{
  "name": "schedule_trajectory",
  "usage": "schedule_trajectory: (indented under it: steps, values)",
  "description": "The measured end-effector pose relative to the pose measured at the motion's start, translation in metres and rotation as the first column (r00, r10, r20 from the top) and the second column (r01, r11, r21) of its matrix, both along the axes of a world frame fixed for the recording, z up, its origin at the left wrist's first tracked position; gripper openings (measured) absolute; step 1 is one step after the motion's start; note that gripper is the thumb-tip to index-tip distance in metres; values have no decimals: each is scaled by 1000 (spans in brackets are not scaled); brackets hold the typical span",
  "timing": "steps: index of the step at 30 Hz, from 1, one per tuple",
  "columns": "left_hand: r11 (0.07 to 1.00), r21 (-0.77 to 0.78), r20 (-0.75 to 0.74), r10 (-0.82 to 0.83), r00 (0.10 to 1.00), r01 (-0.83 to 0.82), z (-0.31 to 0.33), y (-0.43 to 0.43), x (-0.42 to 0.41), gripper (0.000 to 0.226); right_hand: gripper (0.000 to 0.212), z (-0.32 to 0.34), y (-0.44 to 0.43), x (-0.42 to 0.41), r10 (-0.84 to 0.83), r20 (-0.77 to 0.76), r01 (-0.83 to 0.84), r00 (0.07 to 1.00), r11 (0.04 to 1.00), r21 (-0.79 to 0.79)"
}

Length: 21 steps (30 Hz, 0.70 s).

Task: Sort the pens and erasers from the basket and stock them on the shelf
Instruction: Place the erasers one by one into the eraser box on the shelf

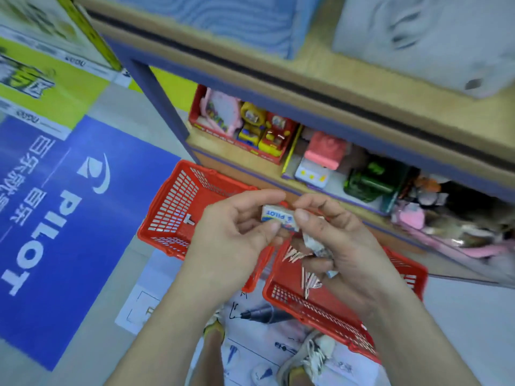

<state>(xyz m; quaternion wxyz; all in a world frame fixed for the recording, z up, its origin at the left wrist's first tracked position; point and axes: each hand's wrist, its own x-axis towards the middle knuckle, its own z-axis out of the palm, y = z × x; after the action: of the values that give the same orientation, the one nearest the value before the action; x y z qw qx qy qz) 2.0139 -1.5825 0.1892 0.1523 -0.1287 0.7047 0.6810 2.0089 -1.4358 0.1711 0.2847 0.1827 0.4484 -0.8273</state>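
Left hand (234, 232): thumb and fingertips pinch the left end of a small white eraser (278, 218) in a blue-printed PILOT sleeve.

Right hand (337, 240): thumb and forefinger pinch the eraser's right end. The lower fingers are curled round a crumpled clear wrapper (317, 246).

The eraser is held roughly level between the two hands, in the air, above the place where two red baskets meet.

Left basket (172, 201): below and left of the left hand. Slatted walls visible; its near right corner is hidden by the left wrist.

Right basket (315, 305): below the right hand and forearm, which cover much of its floor.

Pens (309, 282): thin pink-white tips fan out just under the right hand's curled fingers, over the right basket's floor. Cannot tell whether they lie in the basket or are held by the hand.

Edges and room:
- Both baskets sit on the floor, far rims close against the base of the shelf (250, 171).
- The lower shelf level is open at the front and packed with boxed toys (264, 132).
- The upper board's blue front edge overhangs that level, above and beyond the hands.
- The hands hang in free air short of the shelf front.
- The floor left of the baskets carries a blue PILOT floor decal (69, 213).
- Shoes (306, 355) are at the bottom edge, just beside the right basket's near corner.
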Motion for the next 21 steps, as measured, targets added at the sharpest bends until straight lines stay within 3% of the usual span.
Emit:
schedule_trajectory:
  steps: [5,9,14,17,21]
  values:
    - [994,85,-7,64,998,-64,53,59,12,17,26,53,67,14,103,-212,-66,972,983,173]
    - [1000,-22,-100,-17,995,15,79,100,11,24,25,82,112,20,109,-318,12,942,935,355]
    - [987,50,-84,-146,986,151,88,141,-8,26,29,90,154,22,12,-311,108,950,924,368]
    - [971,90,-85,-215,973,223,88,166,-18,24,43,88,168,24,-192,-265,250,945,945,209]
    - [952,-59,-148,-307,940,301,80,191,-35,22,23,90,174,20,-351,-177,385,920,894,231]
